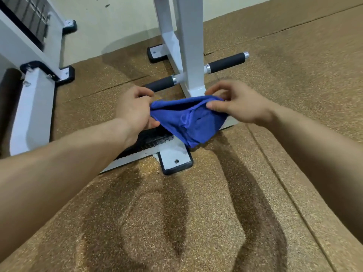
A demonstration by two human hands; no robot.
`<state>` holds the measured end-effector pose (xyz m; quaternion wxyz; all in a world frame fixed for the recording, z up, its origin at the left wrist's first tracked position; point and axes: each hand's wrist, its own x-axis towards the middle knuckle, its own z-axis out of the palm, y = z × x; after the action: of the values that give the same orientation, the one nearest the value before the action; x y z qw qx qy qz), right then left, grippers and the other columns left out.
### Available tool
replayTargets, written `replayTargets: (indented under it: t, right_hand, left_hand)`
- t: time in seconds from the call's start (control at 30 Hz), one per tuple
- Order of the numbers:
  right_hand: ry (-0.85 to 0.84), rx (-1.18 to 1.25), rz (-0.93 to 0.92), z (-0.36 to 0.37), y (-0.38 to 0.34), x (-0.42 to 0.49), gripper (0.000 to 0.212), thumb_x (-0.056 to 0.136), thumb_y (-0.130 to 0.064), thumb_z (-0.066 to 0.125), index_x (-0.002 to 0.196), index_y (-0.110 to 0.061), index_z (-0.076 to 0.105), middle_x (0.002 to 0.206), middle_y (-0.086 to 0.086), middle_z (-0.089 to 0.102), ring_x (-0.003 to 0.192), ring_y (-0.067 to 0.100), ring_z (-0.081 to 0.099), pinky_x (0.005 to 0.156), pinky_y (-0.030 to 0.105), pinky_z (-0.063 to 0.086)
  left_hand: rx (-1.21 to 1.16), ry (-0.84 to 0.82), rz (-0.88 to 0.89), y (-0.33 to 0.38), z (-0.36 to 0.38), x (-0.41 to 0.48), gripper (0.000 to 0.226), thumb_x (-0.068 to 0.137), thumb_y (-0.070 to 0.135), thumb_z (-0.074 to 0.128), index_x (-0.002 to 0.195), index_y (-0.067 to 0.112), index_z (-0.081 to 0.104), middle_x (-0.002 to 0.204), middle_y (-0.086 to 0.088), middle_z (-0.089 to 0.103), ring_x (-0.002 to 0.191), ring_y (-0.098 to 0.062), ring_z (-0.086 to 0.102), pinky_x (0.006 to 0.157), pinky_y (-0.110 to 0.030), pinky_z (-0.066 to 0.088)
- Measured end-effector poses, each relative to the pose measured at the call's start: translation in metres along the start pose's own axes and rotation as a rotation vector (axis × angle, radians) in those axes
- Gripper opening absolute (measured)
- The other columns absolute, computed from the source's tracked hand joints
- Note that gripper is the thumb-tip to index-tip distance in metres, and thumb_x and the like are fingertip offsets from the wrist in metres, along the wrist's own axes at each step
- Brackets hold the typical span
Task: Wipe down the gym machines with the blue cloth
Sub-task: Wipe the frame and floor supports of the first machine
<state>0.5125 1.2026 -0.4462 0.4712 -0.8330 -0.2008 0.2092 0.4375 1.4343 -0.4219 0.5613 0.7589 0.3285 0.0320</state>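
The blue cloth (188, 120) hangs stretched between both hands, sagging to a point in the middle. My left hand (133, 108) pinches its left edge and my right hand (237, 105) pinches its right edge. The cloth is held just in front of the white upright post (189, 48) of a gym machine, above the machine's white base foot (174, 160) and a black ribbed footplate (155, 140). Two black foam-covered pegs (225, 63) stick out of the post on either side, behind the hands.
A second white machine frame (31, 107) with a black weight stack (29, 18) stands at the left. Brown speckled rubber flooring (196, 213) covers the ground, with a cream wall base (117, 22) behind. Seams run across the floor mats at the right.
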Motion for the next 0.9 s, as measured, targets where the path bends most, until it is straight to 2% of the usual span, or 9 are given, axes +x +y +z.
replayTargets:
  t: [0.1,0.2,0.3,0.4,0.47,0.53,0.67,0.8,0.9]
  right_hand:
    - [0.063,-0.071,0.02,-0.008,-0.001,0.015,0.014,0.098,-0.027,0.063,0.102,-0.016,0.07,0.09,-0.002,0.069,0.086,0.013,0.064,0.069,0.018,0.05]
    - [0.144,-0.389,0.092,-0.008,0.001,0.032,0.033,0.092,-0.042,0.069,0.116,-0.019,0.068,0.108,-0.003,0.068,0.104,0.018,0.063,0.084,0.028,0.048]
    - [0.349,-0.576,0.064,0.015,0.014,0.024,0.059,0.087,-0.045,0.072,0.135,-0.016,0.054,0.133,0.007,0.057,0.122,0.029,0.054,0.1,0.042,0.046]
    - [0.514,-0.781,-0.029,0.041,0.036,0.0,0.045,0.092,-0.04,0.066,0.128,-0.015,0.055,0.13,0.011,0.052,0.116,0.034,0.05,0.093,0.047,0.048]
    - [0.496,-0.812,-0.092,0.051,0.052,-0.009,0.039,0.099,-0.04,0.051,0.127,-0.014,0.059,0.13,0.011,0.057,0.115,0.035,0.052,0.092,0.047,0.048]
    - [0.38,-0.861,-0.167,0.059,0.064,-0.013,0.055,0.101,-0.044,0.039,0.143,-0.01,0.05,0.143,0.016,0.052,0.129,0.037,0.048,0.108,0.048,0.042]
    - [0.216,-0.986,-0.215,0.081,0.064,-0.008,0.065,0.103,-0.046,0.028,0.16,-0.017,0.019,0.162,0.017,0.026,0.149,0.039,0.022,0.122,0.049,0.016]
    - [0.26,-1.009,-0.305,0.116,0.065,-0.006,0.06,0.105,-0.041,0.033,0.158,-0.018,0.023,0.163,0.016,0.025,0.15,0.039,0.02,0.123,0.05,0.013]
    - [0.3,-1.051,-0.369,0.109,0.079,-0.006,0.057,0.104,-0.042,0.039,0.155,-0.017,0.031,0.161,0.015,0.03,0.149,0.037,0.026,0.122,0.051,0.017]
  left_hand:
    - [-0.092,-0.068,-0.178,0.001,0.004,-0.003,0.017,0.094,0.007,0.053,0.099,0.008,0.069,0.102,-0.019,0.072,0.058,-0.02,0.069,0.046,-0.022,0.053]
    - [0.075,-0.218,-0.269,0.003,0.009,-0.01,0.019,0.098,0.026,0.051,0.107,0.013,0.06,0.086,-0.015,0.071,0.057,-0.027,0.072,0.041,-0.023,0.05]
    - [0.751,-0.145,0.157,-0.013,0.012,-0.005,0.04,0.09,0.036,0.056,0.126,0.02,0.056,0.101,-0.006,0.07,0.083,-0.027,0.07,0.067,-0.033,0.057]
    - [0.997,-0.163,0.75,-0.029,0.027,-0.008,0.05,0.094,0.03,0.052,0.143,0.026,0.045,0.13,-0.004,0.054,0.117,-0.026,0.054,0.096,-0.045,0.05]
    - [1.108,-0.32,0.925,-0.041,0.04,-0.005,0.055,0.101,0.031,0.046,0.154,0.022,0.033,0.153,-0.004,0.037,0.136,-0.025,0.039,0.109,-0.042,0.042]
    - [1.198,-0.385,0.95,-0.054,0.049,0.004,0.063,0.104,0.034,0.041,0.159,0.014,0.019,0.163,-0.006,0.023,0.148,-0.024,0.025,0.118,-0.037,0.029]
    - [1.214,-0.228,1.01,-0.065,0.036,0.016,0.058,0.102,0.036,0.042,0.153,0.008,0.033,0.152,-0.012,0.043,0.134,-0.032,0.044,0.109,-0.044,0.041]
    - [1.127,-0.155,1.225,-0.079,0.01,0.021,0.039,0.096,0.031,0.057,0.126,0.006,0.062,0.125,-0.012,0.062,0.107,-0.036,0.058,0.089,-0.049,0.053]
    - [1.056,-0.183,1.243,-0.086,0.011,0.027,0.034,0.094,0.028,0.065,0.121,0.007,0.064,0.125,-0.01,0.062,0.11,-0.034,0.059,0.094,-0.047,0.051]
